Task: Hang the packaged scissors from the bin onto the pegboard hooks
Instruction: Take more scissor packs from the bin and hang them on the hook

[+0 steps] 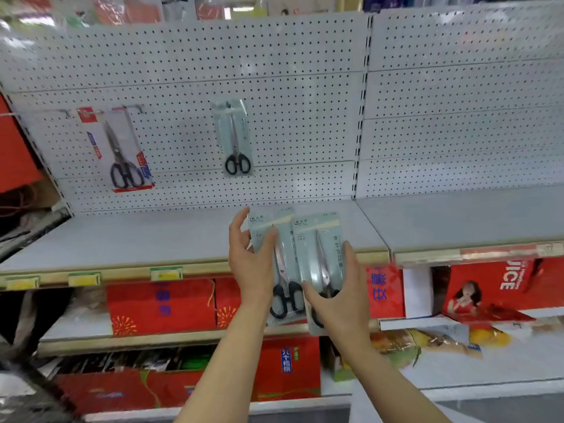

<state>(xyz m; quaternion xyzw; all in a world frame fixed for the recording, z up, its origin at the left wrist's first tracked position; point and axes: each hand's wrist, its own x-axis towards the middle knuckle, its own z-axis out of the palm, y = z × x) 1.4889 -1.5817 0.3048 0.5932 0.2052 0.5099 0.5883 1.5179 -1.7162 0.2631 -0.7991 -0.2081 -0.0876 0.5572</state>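
Both grips are on flat, glossy plastic-fronted scissor packs held upright side by side in front of the shelf (183,239) edge. Left hand (251,264) curls thumb and fingers round the upper part of the left pack (282,270), pinching it. Right hand (341,297) grips the lower part of the right pack (319,254), thumb over the black looped handles, fingers up its right edge. Behind, on the white perforated metal pegboard (305,87), one matching pack (233,138) hangs from a hook, and a larger red-trimmed pack (119,148) hangs further left.
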